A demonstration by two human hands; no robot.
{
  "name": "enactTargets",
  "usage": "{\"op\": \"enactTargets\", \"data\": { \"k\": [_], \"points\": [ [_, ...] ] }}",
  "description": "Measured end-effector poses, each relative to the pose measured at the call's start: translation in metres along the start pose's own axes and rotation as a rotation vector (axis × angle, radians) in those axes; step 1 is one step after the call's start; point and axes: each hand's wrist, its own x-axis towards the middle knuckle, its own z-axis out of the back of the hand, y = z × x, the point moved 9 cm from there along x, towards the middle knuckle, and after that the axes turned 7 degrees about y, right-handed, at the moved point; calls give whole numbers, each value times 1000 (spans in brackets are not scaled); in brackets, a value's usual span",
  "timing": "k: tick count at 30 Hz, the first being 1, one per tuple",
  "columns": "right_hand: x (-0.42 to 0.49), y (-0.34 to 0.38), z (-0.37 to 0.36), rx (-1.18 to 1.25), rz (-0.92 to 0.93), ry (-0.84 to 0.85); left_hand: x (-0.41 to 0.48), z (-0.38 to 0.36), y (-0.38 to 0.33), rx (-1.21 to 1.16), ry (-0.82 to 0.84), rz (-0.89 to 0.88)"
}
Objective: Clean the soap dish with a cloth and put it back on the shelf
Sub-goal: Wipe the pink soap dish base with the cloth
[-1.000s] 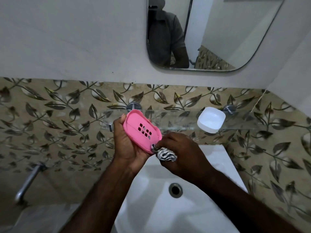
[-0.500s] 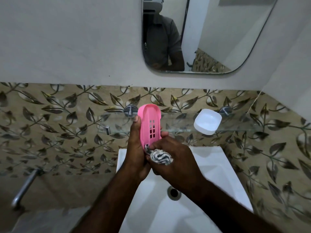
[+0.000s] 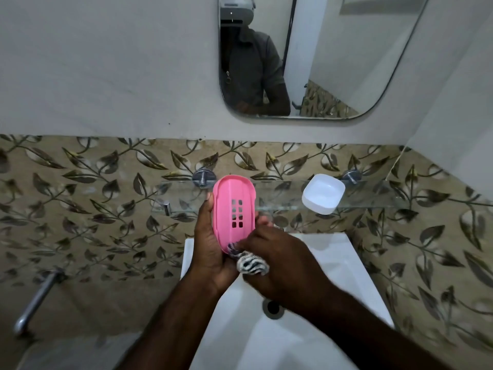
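A pink soap dish [image 3: 234, 206] with slotted drain holes stands on end above the sink, its face turned toward me. My left hand [image 3: 212, 252] grips it from the left side and below. My right hand [image 3: 277, 260] holds a bunched black-and-white striped cloth [image 3: 252, 264] and presses it against the dish's lower end. The glass shelf [image 3: 373, 194] runs along the tiled wall just behind the dish.
A white plastic tub [image 3: 323, 194] sits on the shelf to the right. The white sink [image 3: 333, 263] with its drain [image 3: 272, 307] lies below my hands. A metal tap [image 3: 37, 300] juts out at lower left. A mirror [image 3: 346, 57] hangs above.
The dish has turned from a tilt to the right to standing upright, face toward me. The cloth stays at its lower end, and my view has shifted slightly.
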Motion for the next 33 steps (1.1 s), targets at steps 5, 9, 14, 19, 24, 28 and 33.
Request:
{"op": "enactTargets", "data": {
  "k": [5, 9, 14, 19, 24, 28, 33],
  "points": [
    [16, -36, 22, 39, -201, -5, -4, -4, 3, -1, 28, -15],
    [27, -36, 63, 255, -231, -212, -7, -8, 14, 1, 54, 5],
    [34, -18, 42, 119, -175, -137, -8, -12, 19, 24, 29, 23],
    [14, 10, 10, 90, 67, 83, -11, -7, 15, -34, 18, 22],
    [32, -17, 69, 103, -70, -252, -8, -32, 17, -8, 105, -13],
    [25, -27, 57, -101, -204, -204, -7, -31, 15, 35, 82, -61],
    [0, -24, 40, 43, -250, -136, -4, -17, 30, 47, 10, 17]
  ]
}}
